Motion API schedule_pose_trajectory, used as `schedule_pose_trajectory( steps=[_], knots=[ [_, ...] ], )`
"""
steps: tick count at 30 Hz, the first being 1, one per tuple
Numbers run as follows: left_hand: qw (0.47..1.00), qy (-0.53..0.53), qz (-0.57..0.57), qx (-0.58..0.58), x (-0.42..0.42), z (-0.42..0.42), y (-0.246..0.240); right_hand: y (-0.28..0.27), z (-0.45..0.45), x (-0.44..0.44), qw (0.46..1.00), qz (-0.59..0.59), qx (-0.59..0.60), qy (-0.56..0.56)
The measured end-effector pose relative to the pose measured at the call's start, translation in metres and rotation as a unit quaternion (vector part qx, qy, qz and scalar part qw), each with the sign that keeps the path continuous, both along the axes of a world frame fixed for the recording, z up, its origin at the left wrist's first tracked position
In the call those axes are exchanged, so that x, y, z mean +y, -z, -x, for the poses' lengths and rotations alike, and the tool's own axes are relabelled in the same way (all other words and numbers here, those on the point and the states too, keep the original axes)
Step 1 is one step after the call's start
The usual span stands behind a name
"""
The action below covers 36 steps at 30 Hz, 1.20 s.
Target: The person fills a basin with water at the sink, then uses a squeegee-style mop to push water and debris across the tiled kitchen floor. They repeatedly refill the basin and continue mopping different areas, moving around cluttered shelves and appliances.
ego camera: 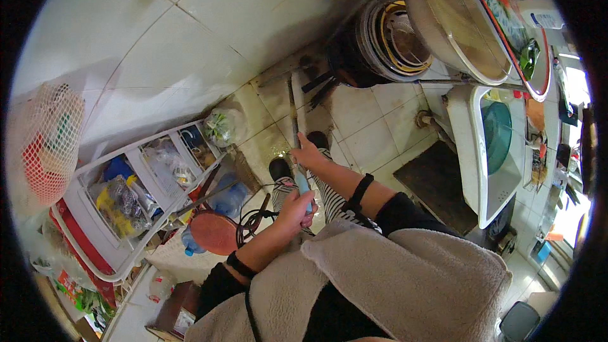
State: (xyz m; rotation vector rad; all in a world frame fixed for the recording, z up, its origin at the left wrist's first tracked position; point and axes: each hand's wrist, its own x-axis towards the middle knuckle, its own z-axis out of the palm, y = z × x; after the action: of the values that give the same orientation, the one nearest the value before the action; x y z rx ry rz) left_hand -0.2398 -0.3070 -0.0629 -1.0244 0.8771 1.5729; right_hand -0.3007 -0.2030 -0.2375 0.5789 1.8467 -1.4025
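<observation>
A long pole point(294, 121) slants away from me over the tiled floor. My left hand point(297, 209) is closed round its light-blue grip point(301, 181), near my body. Farther along, my right hand point(311, 153) holds the darker shaft, its fingers wrapped over it. The pole's far end reaches a dark bar-like piece point(280, 78) low by the wall; its kind is hard to tell. Between my dark shoes point(280, 169) runs the pole, and the floor tiles point(266, 140) beside them look wet and shiny.
At left, a white storage rack point(164, 175) holds bagged goods, near a round red stool top point(216, 232) and a large plastic water bottle point(229, 194). Stacked basins point(370, 42) stand ahead right. A white sink point(468, 152) with a teal basin point(496, 137) is at right, above a dark floor panel point(434, 185).
</observation>
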Motion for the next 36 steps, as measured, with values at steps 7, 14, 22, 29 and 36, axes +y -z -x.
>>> schedule_pose_trajectory(
  steps=[7, 14, 22, 29, 36],
  knots=[
    [0.995, -0.067, -0.002, 0.080, 0.013, 0.024, 0.040, 0.020, 0.050, 0.011, 0.998, 0.044, 0.016, 0.034],
    [0.988, 0.016, 0.138, 0.066, -0.048, -0.012, 0.061, 0.029, 0.013, -0.058, 0.998, 0.021, -0.056, -0.011],
    [0.992, 0.021, 0.092, 0.087, -0.080, -0.062, 0.038, 0.019, -0.031, -0.098, 0.991, 0.105, -0.033, -0.077],
    [0.996, -0.018, 0.067, 0.059, -0.097, -0.055, 0.062, 0.001, -0.003, -0.117, 0.984, 0.041, -0.082, -0.154],
    [0.996, 0.042, -0.071, 0.021, -0.061, -0.089, 0.047, -0.012, -0.055, -0.064, 0.961, -0.038, -0.114, -0.250]
  ],
)
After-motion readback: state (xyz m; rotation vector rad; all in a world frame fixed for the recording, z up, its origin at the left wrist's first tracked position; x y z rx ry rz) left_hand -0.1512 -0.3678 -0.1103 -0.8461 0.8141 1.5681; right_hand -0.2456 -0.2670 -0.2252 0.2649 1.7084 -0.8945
